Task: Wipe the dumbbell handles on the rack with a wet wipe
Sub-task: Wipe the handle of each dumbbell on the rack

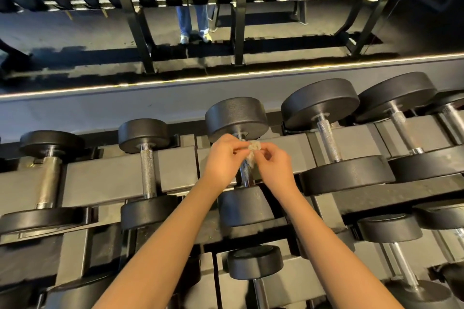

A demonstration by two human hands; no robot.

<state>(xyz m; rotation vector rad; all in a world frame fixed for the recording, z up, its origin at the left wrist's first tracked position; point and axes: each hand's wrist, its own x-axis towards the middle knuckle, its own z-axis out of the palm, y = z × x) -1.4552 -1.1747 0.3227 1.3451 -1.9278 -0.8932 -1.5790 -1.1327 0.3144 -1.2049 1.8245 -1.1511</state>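
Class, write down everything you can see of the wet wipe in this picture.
The wet wipe is a small, pale off-white wad, crumpled and creased, looking like thin soft cloth. The left hand and right hand both pinch it between fingertips, its upper part bunched between them and a fold hanging lower. It sits just above the metal handle of the middle dumbbell on the rack; whether it touches the handle cannot be told.

Head: round black dumbbell head, matt, grainy.
Handle: silver metal dumbbell handle left of the left hand, glossy, knurled.
Wipe: crumpled pale wet wipe, limp cloth.
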